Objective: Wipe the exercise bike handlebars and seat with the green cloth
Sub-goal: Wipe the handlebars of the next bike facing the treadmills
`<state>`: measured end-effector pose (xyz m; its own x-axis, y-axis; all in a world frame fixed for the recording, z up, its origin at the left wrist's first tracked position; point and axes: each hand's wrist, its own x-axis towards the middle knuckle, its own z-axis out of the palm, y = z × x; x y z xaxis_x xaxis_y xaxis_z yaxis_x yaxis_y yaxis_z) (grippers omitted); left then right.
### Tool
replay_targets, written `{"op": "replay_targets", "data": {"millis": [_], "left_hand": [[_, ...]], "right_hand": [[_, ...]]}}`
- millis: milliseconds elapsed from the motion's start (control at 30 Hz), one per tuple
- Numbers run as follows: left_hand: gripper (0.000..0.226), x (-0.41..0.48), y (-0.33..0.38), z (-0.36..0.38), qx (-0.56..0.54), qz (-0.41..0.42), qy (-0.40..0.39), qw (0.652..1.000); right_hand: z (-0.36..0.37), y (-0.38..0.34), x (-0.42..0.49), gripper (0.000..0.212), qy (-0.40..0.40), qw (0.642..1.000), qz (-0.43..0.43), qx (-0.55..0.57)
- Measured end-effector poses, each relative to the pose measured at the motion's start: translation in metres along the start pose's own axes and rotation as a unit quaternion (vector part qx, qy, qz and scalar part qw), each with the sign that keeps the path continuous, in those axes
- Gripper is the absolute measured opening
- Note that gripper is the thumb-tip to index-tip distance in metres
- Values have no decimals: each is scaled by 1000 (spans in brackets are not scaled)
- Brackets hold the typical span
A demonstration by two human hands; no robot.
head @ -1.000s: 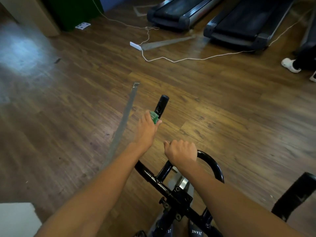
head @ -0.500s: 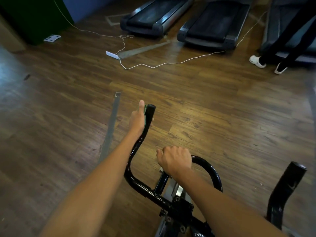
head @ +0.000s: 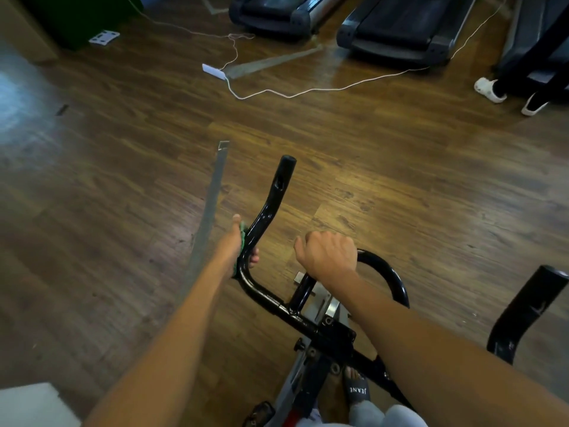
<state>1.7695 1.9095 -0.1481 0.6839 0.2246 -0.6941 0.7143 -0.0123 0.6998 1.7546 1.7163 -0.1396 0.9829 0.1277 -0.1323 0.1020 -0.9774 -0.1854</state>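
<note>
The exercise bike's black handlebars (head: 271,204) rise from the lower centre, the left horn pointing up and away. My left hand (head: 235,241) wraps the green cloth (head: 242,238) round the lower bend of that left horn; only a thin edge of cloth shows between palm and bar. My right hand (head: 328,255) grips the top of the curved centre loop of the handlebars. The right horn (head: 526,309) stands free at the right edge. The seat is out of view.
Two treadmills (head: 397,29) stand at the back, with a white cable and power strip (head: 214,71) on the wooden floor before them. A person's feet in white shoes (head: 489,89) are at the far right. A grey tape strip (head: 212,198) runs along the floor left of the bike.
My left hand with the cloth has slid down the left horn from its tip to the lower bend. My right hand has kept its grip on the centre loop.
</note>
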Motion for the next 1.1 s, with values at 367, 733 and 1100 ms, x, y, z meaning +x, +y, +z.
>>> {"op": "replay_targets", "data": {"millis": [367,733,1100], "left_hand": [[52,-84,-75,66,-451,-121,175,867],[77,-64,-33,-23,-205,108,209,950],[26,-89,54,34,-208,84,-191,956]], "right_hand": [[7,-2,2,58,-16,1000,10,-11],[3,7,5,56,-40,996,5,79],[-52,-19,4,43,-214,559,41,800]]}}
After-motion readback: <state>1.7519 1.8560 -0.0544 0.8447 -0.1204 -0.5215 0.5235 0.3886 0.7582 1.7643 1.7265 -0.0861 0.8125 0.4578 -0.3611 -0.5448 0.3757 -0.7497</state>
